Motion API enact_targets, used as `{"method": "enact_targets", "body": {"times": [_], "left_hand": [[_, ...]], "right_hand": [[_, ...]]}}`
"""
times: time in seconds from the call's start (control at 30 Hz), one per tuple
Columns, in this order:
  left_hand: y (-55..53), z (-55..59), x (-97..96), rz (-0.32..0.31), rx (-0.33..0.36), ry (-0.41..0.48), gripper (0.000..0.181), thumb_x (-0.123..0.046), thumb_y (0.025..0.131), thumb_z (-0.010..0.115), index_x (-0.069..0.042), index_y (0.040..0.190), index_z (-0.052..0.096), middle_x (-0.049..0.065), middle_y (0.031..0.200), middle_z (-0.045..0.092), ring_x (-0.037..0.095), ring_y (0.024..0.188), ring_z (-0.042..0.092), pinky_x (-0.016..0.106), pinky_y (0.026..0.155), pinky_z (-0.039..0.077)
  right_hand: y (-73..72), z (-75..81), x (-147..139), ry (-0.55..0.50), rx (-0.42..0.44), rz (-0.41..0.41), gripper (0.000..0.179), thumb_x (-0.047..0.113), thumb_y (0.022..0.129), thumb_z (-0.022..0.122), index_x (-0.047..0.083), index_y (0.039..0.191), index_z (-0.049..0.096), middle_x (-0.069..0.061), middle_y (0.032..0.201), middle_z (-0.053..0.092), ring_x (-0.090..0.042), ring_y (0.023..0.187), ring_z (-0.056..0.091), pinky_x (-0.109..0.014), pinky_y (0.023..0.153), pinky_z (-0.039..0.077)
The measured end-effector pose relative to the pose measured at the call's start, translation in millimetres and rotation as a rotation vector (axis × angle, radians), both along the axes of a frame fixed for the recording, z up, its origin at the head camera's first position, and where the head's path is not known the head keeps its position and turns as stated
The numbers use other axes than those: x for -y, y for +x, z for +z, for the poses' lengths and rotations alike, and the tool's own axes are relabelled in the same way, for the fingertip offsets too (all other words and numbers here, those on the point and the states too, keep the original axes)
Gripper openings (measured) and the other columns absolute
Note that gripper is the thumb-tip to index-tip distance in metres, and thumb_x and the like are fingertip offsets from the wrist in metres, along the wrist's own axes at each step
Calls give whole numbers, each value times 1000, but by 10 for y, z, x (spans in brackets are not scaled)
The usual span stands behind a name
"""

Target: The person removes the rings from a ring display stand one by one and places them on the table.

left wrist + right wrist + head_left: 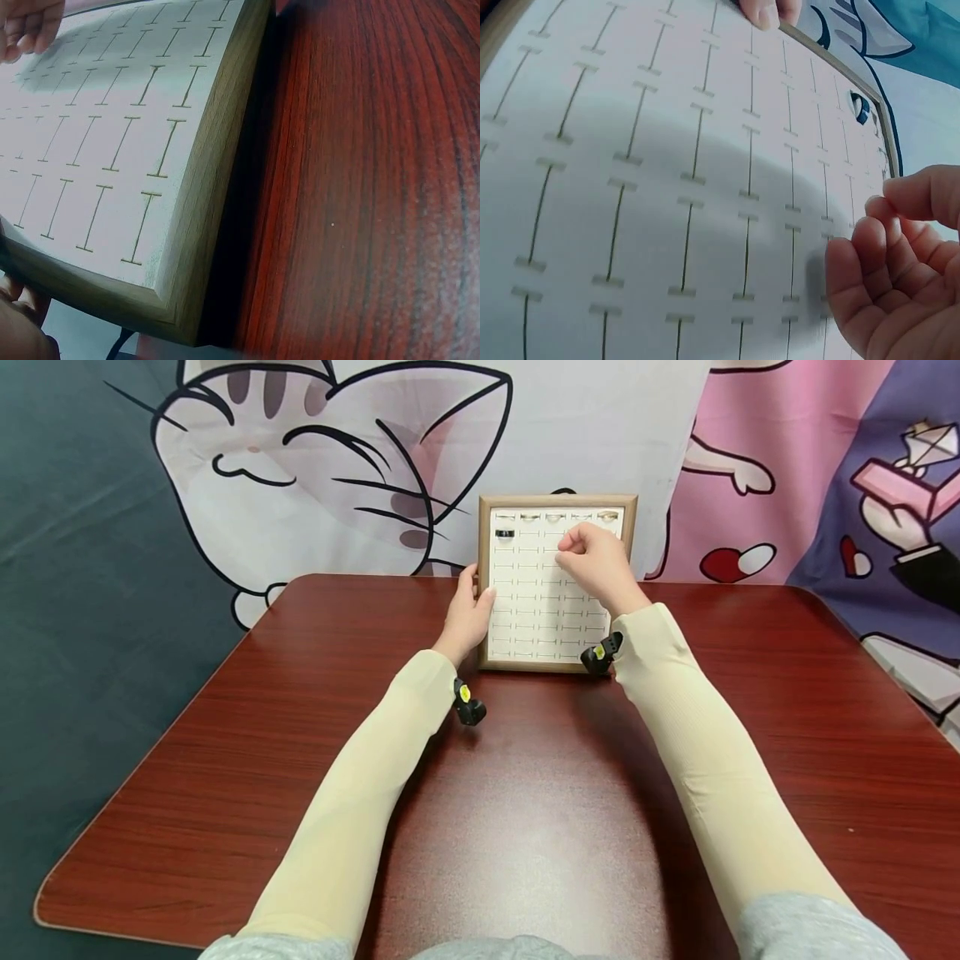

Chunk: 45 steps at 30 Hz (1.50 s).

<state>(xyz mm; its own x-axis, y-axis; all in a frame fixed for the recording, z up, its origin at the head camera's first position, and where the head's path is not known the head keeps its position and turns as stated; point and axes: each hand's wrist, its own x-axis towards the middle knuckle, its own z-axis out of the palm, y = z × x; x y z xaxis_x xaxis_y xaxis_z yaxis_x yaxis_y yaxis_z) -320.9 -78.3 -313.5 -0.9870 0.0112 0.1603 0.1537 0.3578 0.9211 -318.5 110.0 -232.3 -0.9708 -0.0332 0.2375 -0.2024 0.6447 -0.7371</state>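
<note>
A ring display board (550, 585) with a wooden frame and a white slotted face stands tilted up at the table's far side. My left hand (467, 620) grips its left edge, thumb in front and fingers partly behind. In front of the upper slots is my right hand (597, 567), fingers curled and thumb tip close to the index fingertip. Whether something small sits between those tips is hidden. A black ring (505, 533) is in the second row at the left. Gold-coloured rings (607, 516) and a paler ring (555, 517) sit in the top row.
The reddish-brown wooden table (247, 735) extends toward me and to both sides of the board. A cloth backdrop (600, 427) with a cartoon cat hangs right behind the table. Black wrist cameras (469, 703) are strapped to both sleeves.
</note>
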Motion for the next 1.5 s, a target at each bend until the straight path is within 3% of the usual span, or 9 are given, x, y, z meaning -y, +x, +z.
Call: {"method": "enact_targets", "body": {"times": [0.27, 0.53, 0.8, 1.17, 1.5], "left_hand": [[-9, -15, -14, 1, 9, 4, 49, -23, 97, 40, -25, 142, 21, 7, 125, 50, 17, 106, 53, 33, 90, 42], [-19, -8, 2, 0, 4, -11, 49, -24, 97, 40, -26, 142, 20, 6, 127, 49, 16, 108, 53, 33, 92, 42], [-21, -21, 3, 1, 7, -30, 50, -26, 97, 39, -27, 143, 18, 6, 130, 48, 16, 110, 52, 34, 92, 42], [-42, -17, 26, -25, 11, -14, 50, -26, 97, 40, -27, 142, 18, 7, 128, 48, 16, 109, 53, 33, 92, 42], [-33, -11, 31, -27, 10, -21, 51, -24, 97, 40, -25, 143, 19, 8, 126, 50, 18, 107, 54, 33, 90, 43]], "right_hand": [[-114, 33, 172, -133, -37, -33, 7, 12, 83, 53, 15, 89, 52, 7, 74, 46, -7, 70, 44, -22, 66, 37], [-184, 85, 277, -157, -7, -58, 8, 12, 84, 53, 16, 91, 51, 8, 79, 48, -7, 74, 47, -21, 68, 40], [-228, 126, 338, -229, 4, -56, 6, 9, 85, 53, 15, 86, 51, 5, 74, 52, -7, 60, 56, -19, 60, 47], [-303, 148, 408, -240, -23, -81, 7, 10, 83, 53, 16, 81, 52, 5, 68, 55, -7, 52, 56, -19, 53, 47], [-311, 177, 444, -244, 22, -111, 8, 8, 83, 51, 15, 85, 51, 6, 68, 58, -8, 53, 58, -20, 52, 49]]}}
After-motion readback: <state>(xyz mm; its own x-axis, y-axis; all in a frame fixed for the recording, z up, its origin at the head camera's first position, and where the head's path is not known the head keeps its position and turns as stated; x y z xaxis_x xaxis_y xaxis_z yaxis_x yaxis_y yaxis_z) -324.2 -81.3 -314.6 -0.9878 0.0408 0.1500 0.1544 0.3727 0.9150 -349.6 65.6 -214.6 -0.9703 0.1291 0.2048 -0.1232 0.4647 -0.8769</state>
